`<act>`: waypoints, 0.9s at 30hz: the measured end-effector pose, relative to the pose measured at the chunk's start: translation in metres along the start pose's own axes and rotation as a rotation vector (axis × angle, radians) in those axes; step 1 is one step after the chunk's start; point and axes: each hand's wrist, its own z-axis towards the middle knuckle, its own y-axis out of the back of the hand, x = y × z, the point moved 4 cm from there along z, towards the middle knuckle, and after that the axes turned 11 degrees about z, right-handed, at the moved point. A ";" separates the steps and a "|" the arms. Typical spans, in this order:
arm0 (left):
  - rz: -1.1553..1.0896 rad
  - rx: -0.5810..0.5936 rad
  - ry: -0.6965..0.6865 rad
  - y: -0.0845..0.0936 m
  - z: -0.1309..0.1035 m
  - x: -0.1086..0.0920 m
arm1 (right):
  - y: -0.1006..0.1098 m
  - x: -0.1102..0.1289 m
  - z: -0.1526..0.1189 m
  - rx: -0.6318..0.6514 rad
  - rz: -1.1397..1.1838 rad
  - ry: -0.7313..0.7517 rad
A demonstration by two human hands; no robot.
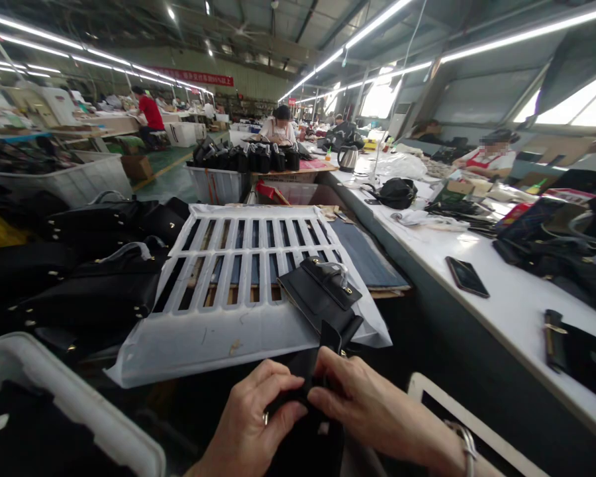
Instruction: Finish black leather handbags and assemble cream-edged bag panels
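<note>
Both of my hands are close together at the bottom centre, on black leather-like material (305, 430). My left hand (258, 414) pinches its edge between thumb and fingers, with a ring showing. Just to the right, my right hand (345, 391) has thumb and fingers closed on the same black piece, a bracelet on its wrist. Beyond my hands a black bag (312, 291) with a plastic-wrapped handle lies tilted on a white slotted panel (213, 331). The lower part of the held material is dark and its shape is hard to make out.
Black bags (99, 285) are piled at the left, above a white bin (79, 397). On the right, a long white table (427, 265) bears a phone (467, 276), a kettle (347, 159) and more black items. People sit further back.
</note>
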 end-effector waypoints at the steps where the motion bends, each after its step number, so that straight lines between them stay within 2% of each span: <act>1: 0.001 -0.003 -0.004 0.000 0.001 -0.001 | 0.003 0.003 0.002 0.037 -0.044 0.010; 8: -0.029 0.018 -0.041 -0.002 0.004 -0.002 | 0.008 0.013 0.013 0.267 -0.227 0.119; 17: -0.076 0.121 -0.012 -0.013 0.004 0.002 | 0.002 0.016 0.019 0.307 -0.219 0.205; 20: -0.060 0.125 -0.027 -0.013 0.005 0.004 | 0.001 0.012 0.018 0.253 -0.177 0.200; 24: -0.031 0.152 -0.011 -0.009 0.007 0.008 | -0.001 0.001 0.007 0.077 -0.041 0.144; 27: -0.032 0.188 -0.003 -0.007 0.009 0.008 | -0.012 -0.011 -0.007 -0.033 0.077 0.134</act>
